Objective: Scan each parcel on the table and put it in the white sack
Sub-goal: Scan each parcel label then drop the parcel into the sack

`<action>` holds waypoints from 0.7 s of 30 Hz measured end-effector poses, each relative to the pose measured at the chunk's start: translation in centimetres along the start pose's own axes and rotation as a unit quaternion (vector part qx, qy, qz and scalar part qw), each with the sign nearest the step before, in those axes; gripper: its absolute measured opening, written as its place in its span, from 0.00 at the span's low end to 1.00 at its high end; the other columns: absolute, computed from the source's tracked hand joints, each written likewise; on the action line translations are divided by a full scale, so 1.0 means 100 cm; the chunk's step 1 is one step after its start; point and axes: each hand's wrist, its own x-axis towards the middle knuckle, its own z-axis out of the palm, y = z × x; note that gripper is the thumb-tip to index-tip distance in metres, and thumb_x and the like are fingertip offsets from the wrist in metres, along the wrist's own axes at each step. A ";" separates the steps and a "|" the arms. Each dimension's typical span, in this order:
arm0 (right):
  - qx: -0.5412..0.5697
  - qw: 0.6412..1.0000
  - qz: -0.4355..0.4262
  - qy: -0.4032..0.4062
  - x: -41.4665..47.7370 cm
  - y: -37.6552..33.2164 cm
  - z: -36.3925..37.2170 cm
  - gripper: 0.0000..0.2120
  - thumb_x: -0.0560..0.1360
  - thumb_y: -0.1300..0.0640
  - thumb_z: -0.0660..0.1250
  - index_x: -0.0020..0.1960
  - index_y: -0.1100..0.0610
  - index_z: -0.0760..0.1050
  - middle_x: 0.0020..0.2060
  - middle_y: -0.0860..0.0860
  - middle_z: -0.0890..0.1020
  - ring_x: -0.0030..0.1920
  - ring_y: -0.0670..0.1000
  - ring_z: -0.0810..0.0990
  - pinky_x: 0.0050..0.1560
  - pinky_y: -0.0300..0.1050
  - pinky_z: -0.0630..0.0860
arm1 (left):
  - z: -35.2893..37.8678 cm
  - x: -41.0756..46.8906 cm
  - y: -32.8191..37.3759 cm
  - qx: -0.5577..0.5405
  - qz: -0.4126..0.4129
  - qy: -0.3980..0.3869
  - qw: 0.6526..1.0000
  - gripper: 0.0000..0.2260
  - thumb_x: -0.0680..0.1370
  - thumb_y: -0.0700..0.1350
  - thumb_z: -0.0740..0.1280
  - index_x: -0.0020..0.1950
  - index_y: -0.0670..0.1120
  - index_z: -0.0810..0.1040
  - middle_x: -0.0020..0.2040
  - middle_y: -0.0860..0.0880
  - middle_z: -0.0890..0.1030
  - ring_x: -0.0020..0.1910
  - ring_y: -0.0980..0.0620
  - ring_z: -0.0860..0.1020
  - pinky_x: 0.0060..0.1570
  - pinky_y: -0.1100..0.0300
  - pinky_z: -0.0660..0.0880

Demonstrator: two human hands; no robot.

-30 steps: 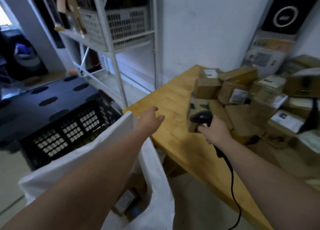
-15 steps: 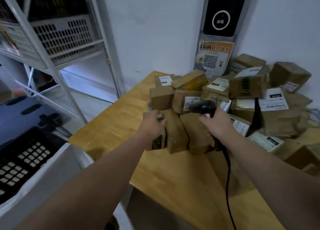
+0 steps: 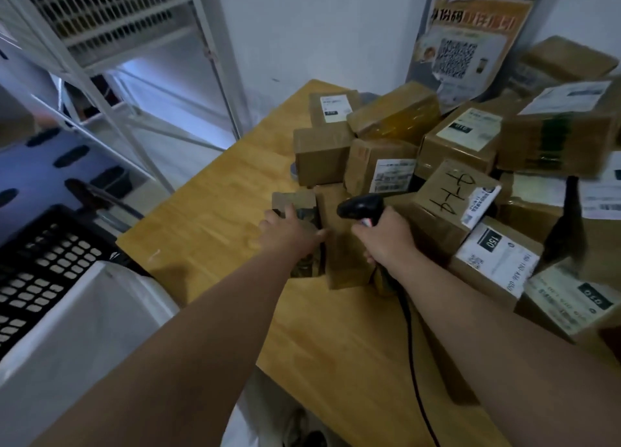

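Note:
A heap of brown cardboard parcels [image 3: 457, 137] with white labels covers the back right of the wooden table [image 3: 215, 218]. My left hand [image 3: 289, 234] grips a small brown parcel [image 3: 302, 211] at the heap's near-left edge, fingers wrapped over its top. My right hand [image 3: 386, 238] holds a black barcode scanner [image 3: 361, 207], its head pointing left toward that parcel; its black cable [image 3: 413, 356] trails down along my forearm. The white sack [image 3: 84, 329] stands open at the lower left, beside the table's corner.
A black perforated crate [image 3: 37, 265] sits left of the sack. A white metal shelf rack [image 3: 141, 76] with a basket stands at the back left. A poster with a QR code [image 3: 460, 53] leans against the wall behind the parcels.
My view has swung right from the sack to the heap. My left hand has come from above the sack to the near-left parcel and closed on it. The scanner hand has stayed beside it.

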 end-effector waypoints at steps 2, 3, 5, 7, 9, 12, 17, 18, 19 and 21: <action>-0.015 1.000 0.014 0.004 0.004 0.002 0.007 0.15 0.76 0.55 0.69 0.59 0.53 0.67 0.45 0.54 0.79 0.40 0.53 0.81 0.33 0.44 0.77 | 0.002 0.005 -0.001 0.010 -0.006 -0.009 1.000 0.46 0.71 0.68 0.66 0.78 0.50 0.47 0.72 0.39 0.55 0.71 0.37 0.59 0.64 0.46 0.65; -0.018 1.000 0.019 0.006 0.005 0.002 0.010 0.16 0.75 0.55 0.69 0.60 0.54 0.68 0.46 0.55 0.79 0.41 0.54 0.82 0.33 0.44 0.77 | 0.001 0.006 -0.005 -0.001 -0.007 -0.013 1.000 0.45 0.71 0.67 0.67 0.78 0.51 0.47 0.71 0.39 0.56 0.69 0.37 0.60 0.63 0.47 0.67; -0.014 1.000 0.026 0.009 0.006 0.002 0.013 0.16 0.75 0.55 0.69 0.60 0.54 0.68 0.47 0.55 0.79 0.42 0.55 0.82 0.32 0.44 0.77 | -0.003 0.010 -0.021 -0.047 -0.001 -0.023 0.999 0.44 0.71 0.64 0.68 0.77 0.53 0.48 0.69 0.39 0.58 0.66 0.36 0.64 0.60 0.47 0.71; -0.010 1.000 0.026 0.014 0.004 0.002 0.016 0.14 0.75 0.55 0.69 0.56 0.53 0.67 0.46 0.55 0.79 0.42 0.55 0.82 0.33 0.44 0.77 | -0.010 0.011 -0.044 -0.115 0.017 -0.034 0.993 0.42 0.70 0.62 0.70 0.77 0.57 0.50 0.66 0.41 0.61 0.63 0.36 0.68 0.56 0.46 0.75; 0.001 0.999 0.021 0.024 0.000 0.002 0.019 0.13 0.75 0.55 0.70 0.54 0.54 0.68 0.44 0.54 0.79 0.41 0.54 0.82 0.34 0.45 0.79 | -0.018 0.006 -0.070 -0.235 0.027 -0.025 0.971 0.42 0.69 0.59 0.72 0.76 0.58 0.53 0.63 0.44 0.63 0.62 0.38 0.70 0.53 0.49 0.77; 0.077 0.995 -0.004 0.063 -0.009 -0.002 0.024 0.07 0.74 0.56 0.71 0.49 0.58 0.76 0.37 0.53 0.81 0.37 0.53 0.81 0.42 0.50 0.81 | -0.031 -0.004 -0.103 -0.441 0.065 -0.013 0.895 0.44 0.67 0.56 0.74 0.76 0.55 0.53 0.65 0.45 0.70 0.59 0.45 0.75 0.48 0.54 0.79; 0.293 0.956 -0.012 0.015 -0.029 -0.034 0.024 0.10 0.73 0.51 0.73 0.50 0.55 0.80 0.41 0.52 0.84 0.44 0.51 0.82 0.49 0.48 0.78 | -0.059 -0.020 -0.116 -0.526 0.148 -0.071 0.835 0.45 0.65 0.55 0.73 0.76 0.60 0.52 0.65 0.46 0.72 0.55 0.49 0.78 0.41 0.59 0.78; 0.309 0.951 -0.011 -0.020 -0.033 -0.039 0.024 0.11 0.72 0.50 0.74 0.51 0.54 0.81 0.45 0.52 0.85 0.48 0.52 0.82 0.52 0.49 0.77 | -0.063 -0.023 -0.114 -0.536 0.158 -0.074 0.826 0.46 0.62 0.56 0.72 0.75 0.61 0.52 0.65 0.46 0.72 0.56 0.49 0.78 0.43 0.57 0.78; 0.325 0.944 -0.013 -0.060 -0.039 -0.043 0.025 0.13 0.71 0.49 0.74 0.52 0.54 0.81 0.48 0.52 0.86 0.52 0.52 0.83 0.53 0.50 0.77 | -0.065 -0.025 -0.111 -0.551 0.167 -0.081 0.814 0.46 0.61 0.56 0.71 0.75 0.61 0.53 0.65 0.46 0.74 0.57 0.48 0.78 0.44 0.56 0.77; 0.361 0.924 -0.024 -0.126 -0.049 -0.046 0.029 0.18 0.69 0.51 0.74 0.56 0.56 0.81 0.50 0.53 0.86 0.54 0.53 0.83 0.50 0.49 0.77 | -0.065 -0.028 -0.103 -0.578 0.180 -0.106 0.789 0.43 0.63 0.51 0.70 0.75 0.60 0.55 0.63 0.45 0.77 0.57 0.47 0.78 0.44 0.54 0.76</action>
